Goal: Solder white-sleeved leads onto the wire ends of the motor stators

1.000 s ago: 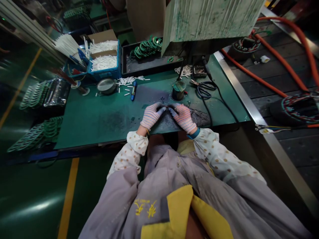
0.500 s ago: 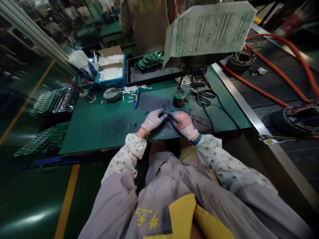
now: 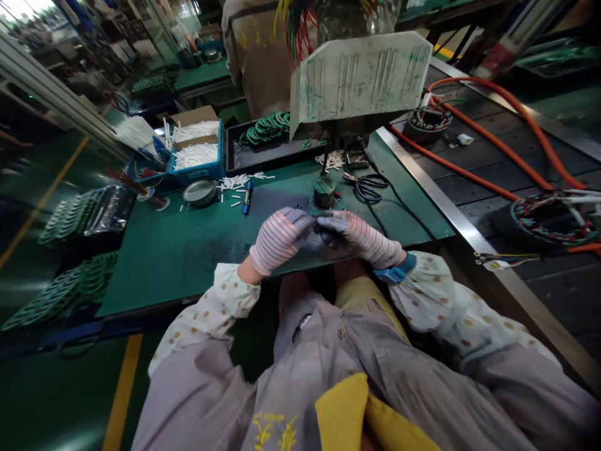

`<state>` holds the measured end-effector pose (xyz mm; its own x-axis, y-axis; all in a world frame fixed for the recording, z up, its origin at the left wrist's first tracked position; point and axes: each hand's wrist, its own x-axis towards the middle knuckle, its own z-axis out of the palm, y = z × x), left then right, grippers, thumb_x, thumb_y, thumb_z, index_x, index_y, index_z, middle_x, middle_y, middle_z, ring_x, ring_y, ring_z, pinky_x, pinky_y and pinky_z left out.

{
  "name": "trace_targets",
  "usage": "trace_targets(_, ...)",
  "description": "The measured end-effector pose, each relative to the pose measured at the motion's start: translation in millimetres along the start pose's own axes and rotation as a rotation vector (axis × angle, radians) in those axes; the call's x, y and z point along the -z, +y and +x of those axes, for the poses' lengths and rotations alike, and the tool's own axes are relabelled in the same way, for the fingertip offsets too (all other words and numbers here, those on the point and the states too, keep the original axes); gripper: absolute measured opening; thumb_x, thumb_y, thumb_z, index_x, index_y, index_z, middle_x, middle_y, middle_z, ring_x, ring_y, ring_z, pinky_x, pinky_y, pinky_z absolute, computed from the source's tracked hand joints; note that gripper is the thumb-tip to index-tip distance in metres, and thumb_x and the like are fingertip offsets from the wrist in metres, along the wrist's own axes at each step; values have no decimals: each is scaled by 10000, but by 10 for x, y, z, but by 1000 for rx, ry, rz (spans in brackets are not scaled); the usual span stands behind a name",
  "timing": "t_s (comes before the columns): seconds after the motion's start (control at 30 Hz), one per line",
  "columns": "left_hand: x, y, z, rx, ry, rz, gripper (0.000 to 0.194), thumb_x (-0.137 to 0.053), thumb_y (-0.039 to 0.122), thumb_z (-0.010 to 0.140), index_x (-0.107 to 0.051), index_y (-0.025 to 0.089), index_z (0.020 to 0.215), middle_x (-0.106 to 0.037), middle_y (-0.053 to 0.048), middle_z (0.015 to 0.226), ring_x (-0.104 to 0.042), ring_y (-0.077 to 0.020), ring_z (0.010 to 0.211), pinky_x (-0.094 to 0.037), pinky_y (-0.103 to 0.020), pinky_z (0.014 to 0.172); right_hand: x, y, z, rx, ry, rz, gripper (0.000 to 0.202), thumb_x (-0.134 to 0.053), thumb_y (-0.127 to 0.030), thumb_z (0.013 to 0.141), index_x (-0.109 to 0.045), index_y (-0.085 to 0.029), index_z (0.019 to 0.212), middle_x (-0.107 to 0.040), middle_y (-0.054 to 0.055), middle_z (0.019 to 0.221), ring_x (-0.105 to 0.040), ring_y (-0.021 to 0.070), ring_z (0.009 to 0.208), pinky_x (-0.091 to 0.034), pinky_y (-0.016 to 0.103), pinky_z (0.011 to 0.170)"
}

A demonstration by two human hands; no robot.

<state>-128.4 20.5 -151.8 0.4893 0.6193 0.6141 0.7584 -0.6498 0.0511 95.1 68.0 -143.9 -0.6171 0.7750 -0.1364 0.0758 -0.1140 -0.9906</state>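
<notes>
Both of my hands wear striped knit gloves with darkened fingers, and they meet above the front of the green table [image 3: 154, 263]. My left hand [image 3: 284, 237] is closed, fingertips pressed together. Beside it, my right hand [image 3: 359, 235] is curled shut, its fingertips against those of the left. What they pinch is dark or hidden between the fingers, so I cannot make it out. Just beyond them stands a small dark round pot [image 3: 324, 192]. Black-handled scissors [image 3: 370, 186] lie to its right, and a blue marker-like tool [image 3: 247, 198] lies beyond my left hand.
A blue bin [image 3: 206, 169] of short white tubes stands at the back left, near a round metal tin [image 3: 200, 193]. Behind is a black tray [image 3: 248, 156] with green rings. A pale angled panel [image 3: 361, 78] overhangs the table. Thick orange cables [image 3: 498, 106] and wound stators [image 3: 554, 219] sit rightward.
Both hands have lifted toward me, away from the dark sheet-like material they were gripping on the table. The camera view has shifted slightly.
</notes>
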Motion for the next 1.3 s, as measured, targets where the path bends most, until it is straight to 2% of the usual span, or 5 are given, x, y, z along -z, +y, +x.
trace_targets(0.27, 22, 63, 139, 448, 128, -584, 194, -673, 381, 1083, -736, 209, 1019, -786, -22, 953, -717, -183, 865, -616, -309, 861, 150, -142, -36, 702, 225, -1215, 374, -575, -302, 1025, -768, -158, 1311, -784, 189, 1191, -688, 309, 1079, -527, 444, 986)
trace_targets(0.57, 7, 133, 94, -69, 149, -5, 220, -577, 235, 1126, -788, 218, 1186, -818, -99, 1099, -757, -237, 988, -625, -367, 926, -59, -247, -166, -109, -20, 88, 629, -709, -803, 832, -459, -236, 721, -406, -51, 602, -347, 101, 544, -383, 270, 549)
trace_targets(0.87, -30, 133, 125, 176, 195, -272, 198, -606, 358, 1149, -749, 223, 1120, -794, -43, 1006, -753, -196, 938, -632, -328, 908, 258, -66, -180, 714, 192, -1006, 352, -612, -388, 1018, -778, -182, 1250, -779, 185, 1218, -701, 310, 1125, -561, 484, 1045)
trace_targets(1.13, 97, -33, 54, -102, -61, 19, 264, -568, 218, 1105, -795, 248, 1235, -815, -103, 1116, -755, -259, 1046, -631, -400, 946, 7, -146, -65, -117, -154, 155, 548, -736, -727, 840, -544, -219, 764, -378, -58, 597, -334, 102, 538, -327, 255, 535)
trace_targets(1.3, 73, -301, -91, 292, 155, -56, 218, -584, 346, 1128, -763, 221, 1114, -794, -92, 1073, -742, -252, 1046, -608, -394, 980, 193, 97, 314, 142, 32, -584, 363, -694, -492, 1000, -776, -153, 1100, -775, 94, 1007, -675, 186, 887, -557, 296, 853)
